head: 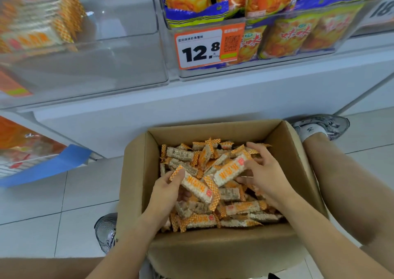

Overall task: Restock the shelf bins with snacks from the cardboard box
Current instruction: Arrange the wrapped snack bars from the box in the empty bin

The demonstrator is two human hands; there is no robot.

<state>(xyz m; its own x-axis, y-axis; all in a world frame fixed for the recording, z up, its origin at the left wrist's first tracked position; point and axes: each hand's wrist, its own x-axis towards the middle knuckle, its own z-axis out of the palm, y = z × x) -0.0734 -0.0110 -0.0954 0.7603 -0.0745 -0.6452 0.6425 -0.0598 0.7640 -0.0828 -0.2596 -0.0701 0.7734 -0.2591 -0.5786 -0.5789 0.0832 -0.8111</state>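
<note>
The left hand [165,190] pinches one crinkly white-and-orange snack bar [197,186], and the right hand [263,175] curls round another bar [229,170] — both inside the brown cardboard box [136,172]. The box stands on pale floor tiles [42,210], below clear plastic shelf bins [119,50].

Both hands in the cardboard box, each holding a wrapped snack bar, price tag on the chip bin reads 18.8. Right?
Not quite. The head view shows the price tag on the chip bin reading 12.8, not 18.8. The rest holds: the left hand and right hand are in the cardboard box, each holding a wrapped snack bar.
</note>
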